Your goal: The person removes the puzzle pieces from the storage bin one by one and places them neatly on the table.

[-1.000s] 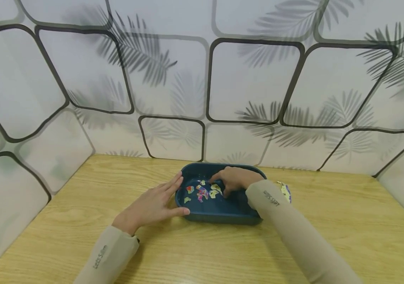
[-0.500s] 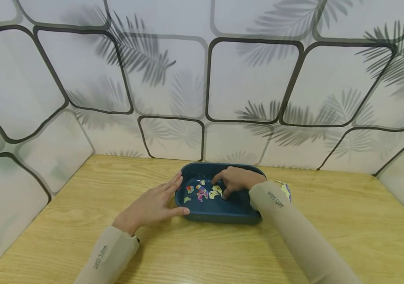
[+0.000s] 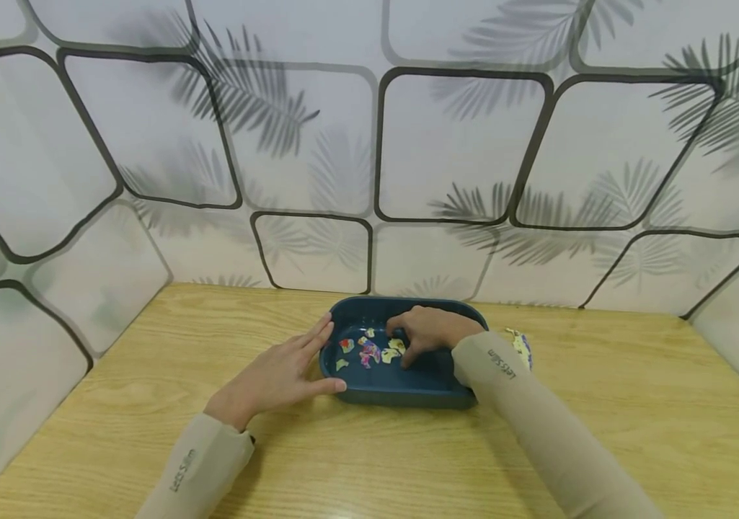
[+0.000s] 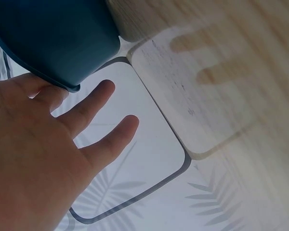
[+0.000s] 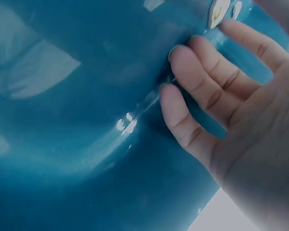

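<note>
A dark blue plastic tub [image 3: 401, 398] with rounded corners stands on the table. Small, flat, irregular pieces lie scattered on its floor: pink-purple ones [image 3: 369, 352], a red-and-green one [image 3: 346, 346], a green one [image 3: 341, 365] and pale yellow ones [image 3: 391, 355]. My left hand [image 3: 281, 376] rests spread against the tub's left end, thumb at the front rim. My right hand [image 3: 430, 328] reaches inside, thumb and index finger apart beside the pale yellow pieces. In the right wrist view, the index fingertip [image 5: 226, 26] is at a pale piece [image 5: 218, 13]; the thumb tip is hidden.
On the table [image 3: 317, 468] right of the tub lies a pale yellow item with blue markings [image 3: 523, 349], partly hidden by the right sleeve. A patterned wall covering [image 3: 317, 173] stands close behind the tub and along both sides.
The right thumb has shifted slightly towards the tub's front left, and the pale yellow pieces beside it have moved a little. My left hand stays at the rim.
</note>
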Demonstrator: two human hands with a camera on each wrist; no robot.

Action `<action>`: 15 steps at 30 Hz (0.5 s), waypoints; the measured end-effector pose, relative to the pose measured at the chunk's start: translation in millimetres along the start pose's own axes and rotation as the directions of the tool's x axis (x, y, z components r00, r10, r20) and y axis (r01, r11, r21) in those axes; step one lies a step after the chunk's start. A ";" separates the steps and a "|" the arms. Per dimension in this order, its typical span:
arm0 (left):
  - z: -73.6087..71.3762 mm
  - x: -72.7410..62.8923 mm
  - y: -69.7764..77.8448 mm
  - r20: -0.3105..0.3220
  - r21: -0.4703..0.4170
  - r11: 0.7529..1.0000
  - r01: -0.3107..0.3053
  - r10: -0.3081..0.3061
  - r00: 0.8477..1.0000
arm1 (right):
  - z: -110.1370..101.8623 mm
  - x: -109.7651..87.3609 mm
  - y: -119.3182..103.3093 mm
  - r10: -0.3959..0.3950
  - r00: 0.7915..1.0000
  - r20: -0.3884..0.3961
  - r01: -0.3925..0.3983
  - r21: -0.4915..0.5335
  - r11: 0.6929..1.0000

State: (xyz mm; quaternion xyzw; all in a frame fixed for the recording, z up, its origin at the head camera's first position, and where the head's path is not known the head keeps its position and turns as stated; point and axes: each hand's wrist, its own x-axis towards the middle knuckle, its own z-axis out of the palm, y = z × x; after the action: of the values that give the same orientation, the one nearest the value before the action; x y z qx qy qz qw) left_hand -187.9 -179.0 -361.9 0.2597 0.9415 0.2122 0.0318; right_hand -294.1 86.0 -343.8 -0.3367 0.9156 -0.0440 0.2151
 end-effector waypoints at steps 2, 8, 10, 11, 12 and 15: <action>0.0 -0.1 -0.2 0.003 0.000 1.000 0.001 -0.001 1.000 | 1.2 0.6 -0.2 -0.002 1.000 -0.001 0.002 0.006 1.000; 0.2 0.7 -0.6 -0.001 0.007 1.000 -0.010 0.010 1.000 | 2.1 -0.6 1.9 -0.013 1.000 -0.013 0.013 0.032 0.999; -0.1 0.7 -0.7 -0.006 0.012 1.000 -0.014 0.014 1.000 | 2.1 -0.7 2.6 -0.020 1.000 -0.017 0.020 0.036 0.999; -0.2 0.6 -0.9 -0.009 0.013 1.000 -0.018 0.018 1.000 | 2.0 -0.8 2.6 -0.022 1.000 -0.018 0.023 0.037 0.999; -0.4 0.4 -1.0 -0.011 0.013 1.000 -0.018 0.019 1.000 | 1.8 -0.7 2.6 -0.024 1.000 -0.019 0.024 0.040 0.999; -0.4 -0.1 -0.9 -0.006 0.006 1.000 -0.009 0.009 1.000 | 1.4 -1.3 2.2 -0.019 1.000 -0.017 0.020 0.052 0.998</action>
State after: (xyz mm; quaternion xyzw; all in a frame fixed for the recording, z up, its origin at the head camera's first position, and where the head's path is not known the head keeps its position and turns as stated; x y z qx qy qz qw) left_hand -188.3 -179.9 -361.9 0.2633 0.9412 0.2101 0.0273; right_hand -293.9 88.6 -345.1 -0.3394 0.9126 -0.0729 0.2161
